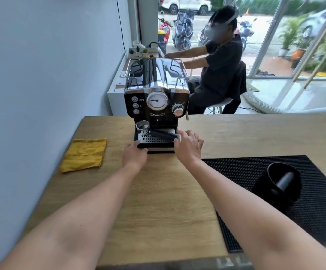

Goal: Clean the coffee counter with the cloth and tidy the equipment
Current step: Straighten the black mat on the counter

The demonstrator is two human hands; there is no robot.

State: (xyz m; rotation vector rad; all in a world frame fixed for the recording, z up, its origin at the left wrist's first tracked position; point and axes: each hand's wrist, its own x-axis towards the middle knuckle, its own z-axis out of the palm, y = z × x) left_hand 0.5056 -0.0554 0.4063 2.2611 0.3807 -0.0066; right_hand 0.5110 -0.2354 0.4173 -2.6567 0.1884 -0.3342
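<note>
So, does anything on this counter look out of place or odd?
Yes: the portafilter lies loose on the drip tray of the espresso machine, not locked in. Both hands, left hand and right hand, grip the tray's front corners. The yellow cloth lies flat, untouched. No spill shows.

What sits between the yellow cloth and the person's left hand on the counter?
Nothing. In the head view, only bare wooden counter lies between the yellow cloth and the left hand, which is on the espresso machine's drip tray.
</note>
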